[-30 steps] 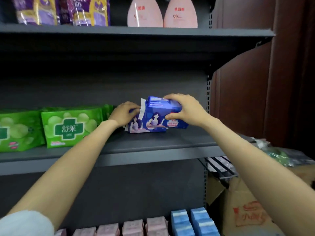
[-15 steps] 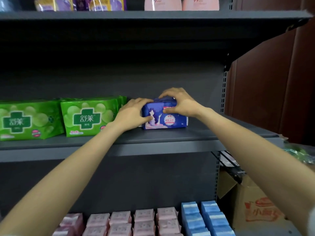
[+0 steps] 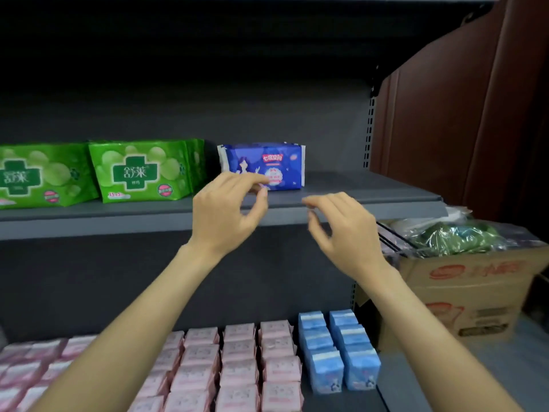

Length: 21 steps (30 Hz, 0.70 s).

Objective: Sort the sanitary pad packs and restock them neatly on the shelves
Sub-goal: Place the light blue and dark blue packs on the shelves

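The dark blue pad pack [image 3: 263, 166] stands upright on the middle shelf [image 3: 356, 200], label facing out, just to the right of the green pad packs [image 3: 142, 171] with a narrow gap between them. No hand is touching it.

The person's left hand [image 3: 225, 215] hangs in front of the shelf edge, below and slightly left of the blue pack. Its fingers are loosely curled, thumb and forefinger close together, with nothing held between them. The right hand [image 3: 341, 230] is level with the shelf's front lip, to the right of the left hand and apart from it. Its fingers are also loosely bent and hold nothing.

On the lower shelf [image 3: 416, 391], pink pad packs [image 3: 240, 361] lie in tidy rows, and 2 columns of light blue pad packs [image 3: 338, 349] sit directly to their right, touching the pink rows.

To the right of the shelving, a cardboard box [image 3: 475, 292] holds items wrapped in clear plastic [image 3: 451, 236]; their contents cannot be identified.
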Each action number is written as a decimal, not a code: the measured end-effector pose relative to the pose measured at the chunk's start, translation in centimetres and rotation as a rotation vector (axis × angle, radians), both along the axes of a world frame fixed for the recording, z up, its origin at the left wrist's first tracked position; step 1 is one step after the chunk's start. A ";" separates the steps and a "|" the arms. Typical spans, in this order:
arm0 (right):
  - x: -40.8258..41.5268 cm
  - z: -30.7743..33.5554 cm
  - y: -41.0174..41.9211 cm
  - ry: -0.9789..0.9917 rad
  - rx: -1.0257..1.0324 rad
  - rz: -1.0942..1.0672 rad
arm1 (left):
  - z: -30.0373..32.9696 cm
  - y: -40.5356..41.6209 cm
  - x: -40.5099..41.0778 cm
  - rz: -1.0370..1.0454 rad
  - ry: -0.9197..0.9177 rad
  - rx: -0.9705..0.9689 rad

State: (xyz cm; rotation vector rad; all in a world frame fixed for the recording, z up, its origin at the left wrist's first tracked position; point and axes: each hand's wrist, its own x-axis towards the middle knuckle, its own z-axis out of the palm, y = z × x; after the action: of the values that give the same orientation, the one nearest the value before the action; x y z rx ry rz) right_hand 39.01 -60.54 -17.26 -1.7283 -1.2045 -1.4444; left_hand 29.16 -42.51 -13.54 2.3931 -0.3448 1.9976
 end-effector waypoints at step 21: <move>-6.4 -39.8 -14.6 1.240 -1.238 -0.249 | -41.4 -7.8 -1.7 -0.108 1.708 -0.389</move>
State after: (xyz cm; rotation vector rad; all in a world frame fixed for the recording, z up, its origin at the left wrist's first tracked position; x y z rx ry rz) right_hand 32.60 -75.15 -57.11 -2.8239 -1.0919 0.6873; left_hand 27.46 -50.32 -54.92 2.6184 0.0114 -0.3976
